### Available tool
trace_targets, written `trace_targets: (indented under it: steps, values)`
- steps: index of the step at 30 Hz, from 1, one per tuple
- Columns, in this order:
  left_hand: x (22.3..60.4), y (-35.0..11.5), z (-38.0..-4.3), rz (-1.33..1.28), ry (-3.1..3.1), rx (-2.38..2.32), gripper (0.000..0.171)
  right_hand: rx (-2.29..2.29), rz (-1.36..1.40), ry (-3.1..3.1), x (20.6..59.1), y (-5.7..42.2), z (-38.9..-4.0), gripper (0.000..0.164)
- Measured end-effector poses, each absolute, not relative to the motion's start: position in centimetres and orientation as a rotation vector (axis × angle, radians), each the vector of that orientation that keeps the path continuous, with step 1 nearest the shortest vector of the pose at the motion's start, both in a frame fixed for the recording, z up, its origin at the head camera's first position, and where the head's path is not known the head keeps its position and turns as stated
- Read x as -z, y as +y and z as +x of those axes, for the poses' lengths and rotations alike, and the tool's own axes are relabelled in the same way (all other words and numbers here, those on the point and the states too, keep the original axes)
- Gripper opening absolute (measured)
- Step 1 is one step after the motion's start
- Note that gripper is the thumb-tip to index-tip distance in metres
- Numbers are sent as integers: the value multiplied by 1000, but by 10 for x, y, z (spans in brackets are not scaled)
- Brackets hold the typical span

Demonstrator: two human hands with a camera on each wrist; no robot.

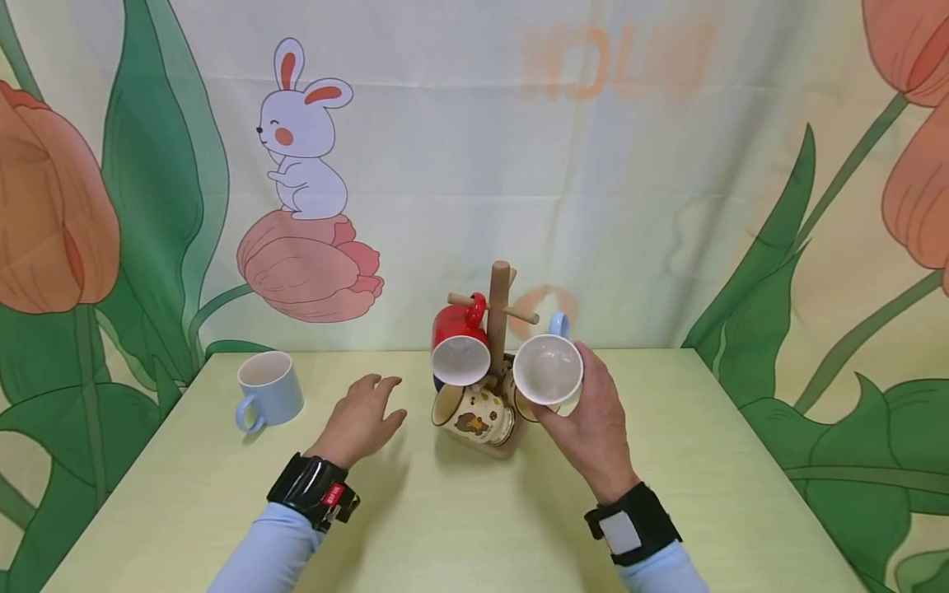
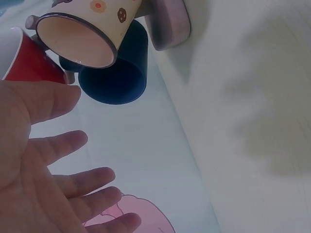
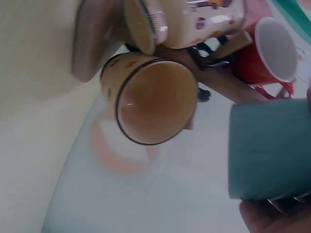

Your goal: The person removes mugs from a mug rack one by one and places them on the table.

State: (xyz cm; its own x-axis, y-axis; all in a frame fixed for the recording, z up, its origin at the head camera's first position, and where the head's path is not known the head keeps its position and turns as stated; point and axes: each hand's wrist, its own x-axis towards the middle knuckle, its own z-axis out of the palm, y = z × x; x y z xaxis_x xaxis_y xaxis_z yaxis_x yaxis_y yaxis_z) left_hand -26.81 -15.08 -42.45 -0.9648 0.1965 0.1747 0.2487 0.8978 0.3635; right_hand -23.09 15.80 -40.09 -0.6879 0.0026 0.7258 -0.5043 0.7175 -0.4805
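Note:
My right hand (image 1: 596, 420) grips a light blue mug (image 3: 269, 148) with a white inside, its opening facing me and its handle pointing up. The mug is by the right peg of a wooden mug tree (image 1: 500, 317); whether it touches the peg I cannot tell. A red mug (image 1: 460, 339) hangs from the upper left peg. Lower down hang cream patterned mugs (image 1: 482, 418) and a dark blue mug (image 2: 114, 80). Left of the tree, my left hand (image 1: 359, 418) hovers over the table with fingers spread, holding nothing.
Another light blue mug (image 1: 273, 395) stands upright on the table's left side, its handle towards the front left. The pale table (image 1: 474, 527) ends at a printed cloth backdrop (image 1: 460, 165) with tulips and a rabbit.

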Motion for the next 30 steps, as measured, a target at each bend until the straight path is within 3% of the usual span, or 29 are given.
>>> trace_targets:
  steps: [17,24,30]
  values:
    - [412,-150,-257,-533,-2999,719,35,-1245,511,-2574,386,175,-211,87]
    - [403,-147,-253,-668,-2978,826,29,-1455,728,-2684,393,173,-215,80]
    - [393,-141,-245,-806,-2959,933,34,-1666,971,-2765,403,169,-221,77]
